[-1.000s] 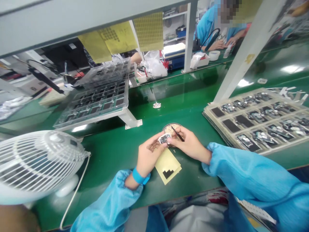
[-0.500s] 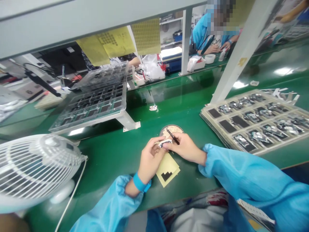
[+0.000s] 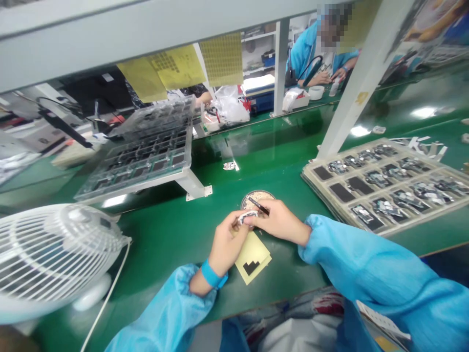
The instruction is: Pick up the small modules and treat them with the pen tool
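My left hand (image 3: 227,239) grips a small white and dark part (image 3: 247,215) between thumb and fingers. My right hand (image 3: 278,220) has a dark pen-like tool (image 3: 258,204) in its fingers, and its thumb tip touches the same part. Behind the hands lies a round dish (image 3: 258,194) with pale contents, partly hidden by them. Just below the hands, a yellow paper sheet (image 3: 253,252) with black stickers rests on the green table (image 3: 176,230).
A white fan (image 3: 62,254) stands at the left. Stacked trays of small parts (image 3: 384,183) lie at the right, and clear trays (image 3: 142,156) sit on a rack at the left back. A white post (image 3: 361,88) rises behind. Across the bench a person (image 3: 311,54) works.
The view has shifted slightly. The small part is turned a little in my fingers, and the dark tool lies at a slightly flatter angle. Both hands keep their hold.
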The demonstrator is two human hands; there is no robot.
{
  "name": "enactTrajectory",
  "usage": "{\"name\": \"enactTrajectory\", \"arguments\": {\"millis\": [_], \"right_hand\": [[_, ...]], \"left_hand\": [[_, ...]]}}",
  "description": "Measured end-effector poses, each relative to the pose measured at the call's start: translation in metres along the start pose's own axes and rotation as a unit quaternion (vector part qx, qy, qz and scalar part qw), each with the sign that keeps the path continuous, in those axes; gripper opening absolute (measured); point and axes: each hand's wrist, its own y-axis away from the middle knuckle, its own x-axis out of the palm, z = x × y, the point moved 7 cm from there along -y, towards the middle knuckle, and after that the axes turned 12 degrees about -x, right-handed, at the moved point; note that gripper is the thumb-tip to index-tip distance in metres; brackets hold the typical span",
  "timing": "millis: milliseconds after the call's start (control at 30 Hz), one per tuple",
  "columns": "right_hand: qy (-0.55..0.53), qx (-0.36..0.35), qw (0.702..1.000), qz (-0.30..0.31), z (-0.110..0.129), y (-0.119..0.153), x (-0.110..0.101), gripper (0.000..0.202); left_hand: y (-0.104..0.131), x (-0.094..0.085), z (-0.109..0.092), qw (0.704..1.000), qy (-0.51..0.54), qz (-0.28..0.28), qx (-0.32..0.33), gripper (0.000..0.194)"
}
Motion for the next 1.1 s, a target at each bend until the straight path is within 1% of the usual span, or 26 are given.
{"name": "enactTrajectory", "arguments": {"millis": [67,100,167,267,333,433,533,667,733,800,867,933,1000,1033,1067,1100], "right_hand": [[0.056,-0.063,0.996,-0.023,0.009,-0.002,-0.011,0.022],[0.065,-0.091,0.993,-0.027,0.013,-0.002,-0.015,0.018],[0.065,-0.14,0.988,-0.006,0.019,-0.002,-0.015,0.014],[0.075,-0.188,0.979,0.033,0.021,0.001,-0.01,0.008],[0.086,-0.197,0.976,0.033,0.018,0.003,-0.009,0.006],[0.099,-0.198,0.975,0.031,0.016,0.005,-0.007,0.008],[0.113,-0.19,0.974,0.042,0.015,0.006,-0.005,0.011],[0.118,-0.18,0.974,0.065,0.015,0.007,-0.004,0.011],[0.101,-0.181,0.976,0.074,0.015,0.005,-0.006,0.011],[0.104,-0.163,0.979,0.065,0.012,0.003,-0.014,0.014],[0.156,-0.11,0.98,0.05,0.004,0.0,-0.024,0.02],[0.222,-0.054,0.973,0.047,-0.004,-0.001,-0.032,0.029],[0.255,-0.031,0.965,0.045,-0.008,-0.001,-0.035,0.032],[0.257,-0.034,0.965,0.041,-0.009,-0.001,-0.035,0.032],[0.254,-0.04,0.966,0.036,-0.008,-0.001,-0.034,0.031],[0.25,-0.046,0.967,0.031,-0.007,-0.002,-0.034,0.028]], "left_hand": [[-0.001,-0.003,-0.003,0.996,-0.083,-0.019,0.025,0.021],[-0.001,-0.004,-0.004,0.992,-0.116,-0.026,0.037,0.021],[-0.001,-0.005,-0.006,0.987,-0.147,-0.031,0.051,0.022],[0.0,-0.005,-0.006,0.987,-0.145,-0.032,0.053,0.023],[0.0,-0.005,-0.004,0.988,-0.142,-0.027,0.047,0.022],[-0.002,-0.005,-0.001,0.988,-0.15,-0.021,0.039,0.023],[-0.003,-0.005,0.001,0.986,-0.163,-0.022,0.041,0.025],[-0.001,-0.004,0.0,0.982,-0.179,-0.019,0.053,0.027],[0.0,-0.006,0.0,0.983,-0.177,-0.021,0.051,0.026],[-0.004,-0.011,0.003,0.986,-0.156,-0.032,0.04,0.025],[-0.017,-0.018,0.005,0.99,-0.128,-0.047,0.027,0.027],[-0.041,-0.023,0.005,0.99,-0.124,-0.059,0.02,0.028],[-0.075,-0.023,-0.003,0.981,-0.175,-0.074,0.026,0.028],[-0.095,-0.021,-0.008,0.968,-0.233,-0.089,0.029,0.029],[-0.115,-0.019,-0.014,0.948,-0.3,-0.105,0.023,0.03],[-0.135,-0.018,-0.019,0.94,-0.321,-0.113,0.017,0.03]]}}
